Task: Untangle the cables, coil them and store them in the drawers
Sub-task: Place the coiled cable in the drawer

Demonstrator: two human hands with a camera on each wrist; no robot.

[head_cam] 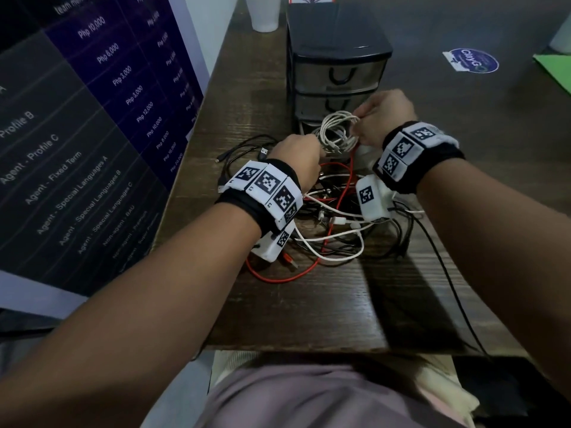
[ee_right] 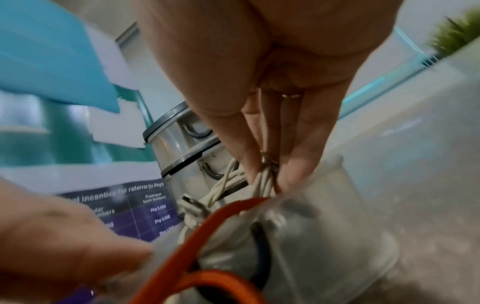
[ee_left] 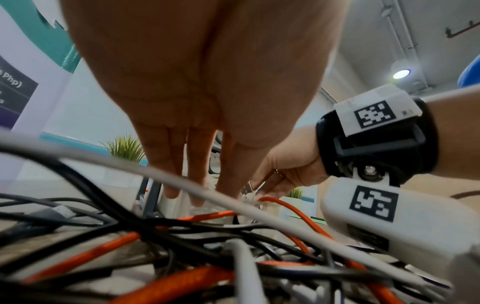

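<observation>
A white cable coil (head_cam: 336, 131) hangs just in front of the black drawer unit (head_cam: 336, 72), between both hands. My left hand (head_cam: 304, 149) holds the coil's left side; in the left wrist view its fingers (ee_left: 197, 164) reach down nearly straight behind a loose white lead. My right hand (head_cam: 363, 122) pinches the coil's strands (ee_right: 262, 181) between thumb and fingers, where a small dark band sits. A tangle of red, white and black cables (head_cam: 333, 217) lies on the table under my wrists. All three drawer fronts (ee_right: 179, 144) look pushed in as far as I can see.
A translucent plastic container (ee_right: 337, 226) sits under my right hand with a red cable (ee_right: 207, 226) arching over it. A white cup (head_cam: 265, 13) stands behind the drawers. A price poster (head_cam: 92, 118) lines the left. A black lead (head_cam: 457, 298) trails off the front edge.
</observation>
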